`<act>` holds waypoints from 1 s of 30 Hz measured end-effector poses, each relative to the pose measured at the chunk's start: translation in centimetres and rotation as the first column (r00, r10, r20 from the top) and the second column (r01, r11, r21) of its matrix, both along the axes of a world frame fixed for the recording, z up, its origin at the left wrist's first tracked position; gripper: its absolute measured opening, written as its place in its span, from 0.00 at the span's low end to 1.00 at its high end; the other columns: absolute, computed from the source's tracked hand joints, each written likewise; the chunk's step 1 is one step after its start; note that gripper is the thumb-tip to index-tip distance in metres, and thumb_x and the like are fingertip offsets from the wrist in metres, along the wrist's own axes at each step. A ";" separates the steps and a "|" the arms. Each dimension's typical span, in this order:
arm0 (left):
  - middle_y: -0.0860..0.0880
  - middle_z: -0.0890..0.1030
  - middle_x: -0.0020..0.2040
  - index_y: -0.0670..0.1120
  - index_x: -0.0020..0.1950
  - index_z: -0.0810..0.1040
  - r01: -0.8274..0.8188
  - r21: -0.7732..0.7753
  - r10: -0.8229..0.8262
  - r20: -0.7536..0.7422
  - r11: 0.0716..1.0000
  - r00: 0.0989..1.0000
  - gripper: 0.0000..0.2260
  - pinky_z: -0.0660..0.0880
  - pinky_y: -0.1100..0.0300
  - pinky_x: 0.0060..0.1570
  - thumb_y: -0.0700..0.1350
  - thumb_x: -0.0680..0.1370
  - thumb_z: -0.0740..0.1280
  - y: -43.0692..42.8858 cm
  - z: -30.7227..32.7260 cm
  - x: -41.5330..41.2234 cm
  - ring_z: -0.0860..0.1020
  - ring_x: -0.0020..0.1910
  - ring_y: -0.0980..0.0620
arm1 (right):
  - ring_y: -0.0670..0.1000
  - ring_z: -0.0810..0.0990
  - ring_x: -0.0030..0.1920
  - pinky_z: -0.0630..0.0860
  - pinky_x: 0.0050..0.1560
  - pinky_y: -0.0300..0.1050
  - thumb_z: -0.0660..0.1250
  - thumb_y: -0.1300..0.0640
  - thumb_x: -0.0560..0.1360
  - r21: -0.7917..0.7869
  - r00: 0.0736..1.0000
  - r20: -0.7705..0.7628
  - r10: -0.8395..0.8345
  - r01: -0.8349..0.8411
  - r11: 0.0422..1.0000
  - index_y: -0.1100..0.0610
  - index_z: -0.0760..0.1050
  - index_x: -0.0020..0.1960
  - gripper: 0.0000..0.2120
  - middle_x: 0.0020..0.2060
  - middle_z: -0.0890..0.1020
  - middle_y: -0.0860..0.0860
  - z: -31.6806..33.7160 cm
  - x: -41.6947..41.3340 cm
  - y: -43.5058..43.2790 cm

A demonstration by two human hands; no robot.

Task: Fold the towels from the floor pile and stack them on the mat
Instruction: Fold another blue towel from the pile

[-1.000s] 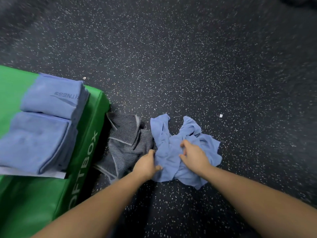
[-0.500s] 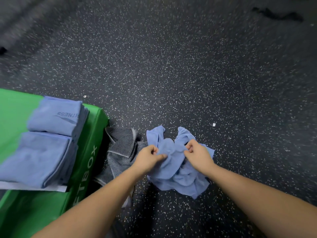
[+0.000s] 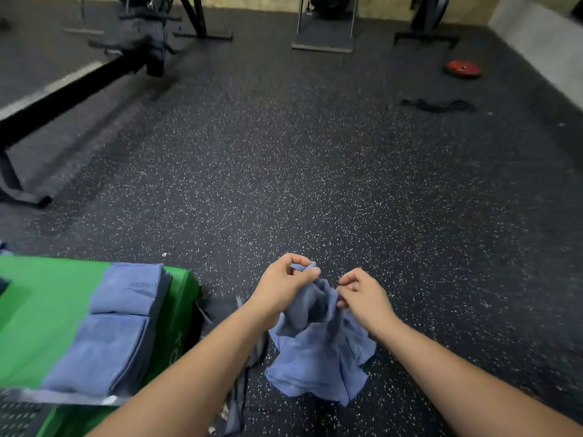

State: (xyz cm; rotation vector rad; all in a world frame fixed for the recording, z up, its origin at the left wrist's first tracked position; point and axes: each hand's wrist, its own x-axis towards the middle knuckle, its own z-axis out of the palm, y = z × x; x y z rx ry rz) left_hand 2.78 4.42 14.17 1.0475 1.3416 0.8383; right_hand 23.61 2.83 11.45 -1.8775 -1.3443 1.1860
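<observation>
A crumpled blue towel (image 3: pixel 318 357) hangs between my hands, its lower part bunched above the floor. My left hand (image 3: pixel 280 288) pinches one upper edge of it. My right hand (image 3: pixel 362 298) grips the cloth a little to the right. On the green mat (image 3: pixel 47 304) at the left lie two folded blue towels: a far one (image 3: pixel 129 288) and a near one (image 3: pixel 101 354). A grey striped towel (image 3: pixel 239 389) lies on the floor beside the mat, mostly hidden behind my left forearm.
Speckled black rubber floor (image 3: pixel 315 184) stretches ahead. A black machine frame (image 3: pixel 63 96) runs along the far left. A red weight plate (image 3: pixel 463 69) and a dark strap (image 3: pixel 438 105) lie at the far right. Equipment stands line the back wall.
Both hands gathered the blue towel off the floor and raised it. The camera tilted up, bringing the far gym equipment into view.
</observation>
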 end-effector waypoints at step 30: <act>0.51 0.88 0.59 0.52 0.64 0.86 0.168 0.411 -0.155 -0.064 0.896 0.986 0.25 0.79 0.47 0.68 0.26 0.77 0.65 -9.1 17.4 1.7 0.85 0.63 0.50 | 0.51 0.86 0.45 0.82 0.52 0.58 0.69 0.54 0.84 0.473 0.992 -0.099 0.078 -0.022 0.881 0.49 0.84 0.50 0.06 0.43 0.88 0.47 20.8 -0.6 -8.8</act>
